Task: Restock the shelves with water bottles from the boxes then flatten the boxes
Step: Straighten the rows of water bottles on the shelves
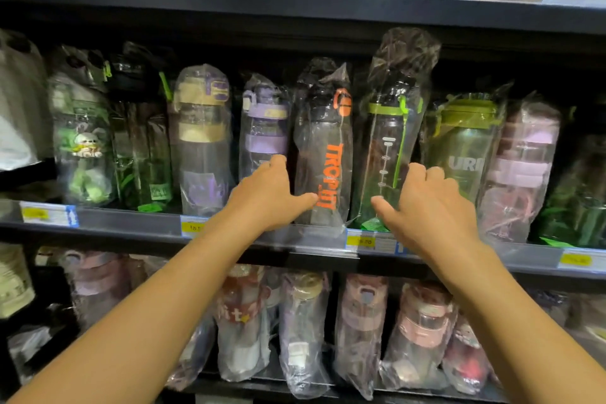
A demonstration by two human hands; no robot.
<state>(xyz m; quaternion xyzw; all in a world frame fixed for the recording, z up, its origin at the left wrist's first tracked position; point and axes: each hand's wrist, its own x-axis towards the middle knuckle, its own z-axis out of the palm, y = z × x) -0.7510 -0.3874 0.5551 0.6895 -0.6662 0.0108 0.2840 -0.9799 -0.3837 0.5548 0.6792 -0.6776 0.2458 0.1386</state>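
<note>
We stretch both bare forearms up from six o'clock to the middle shelf [131, 221], palms turned away and wrists level with its front edge. Our left hand [272, 193] grips the black bottle [323, 128] with orange lettering. The fingers [277, 162] are pressed together and curled into the gap at its nine o'clock side, and the thumb lies flat across its front. Our right hand [429, 203] mirrors this on the tall bottle [390, 128] with a lime-green lid. The fingers [418, 170] are curled together behind its three o'clock side, and the thumb points to nine o'clock on its lower front. Both bottles stand upright and just beside each other at the shelf's centre.

Every bottle is smoky translucent plastic, cylindrical, and sealed in a crinkled, glossy clear bag gathered into a peak above the cap. We count nine bagged bottles along this front row. A lilac bottle [264, 128] touches the black one at nine o'clock. A squat green bottle [465, 147] and a pink bottle [524, 167] stand at three o'clock of the tall one. The shelving is matt black metal with a clear strip along the edge, which carries four yellow price labels [360, 241]. We see three shelf levels. The lower shelf [328, 387] at six o'clock holds pink and purple bagged bottles leaning at angles.
</note>
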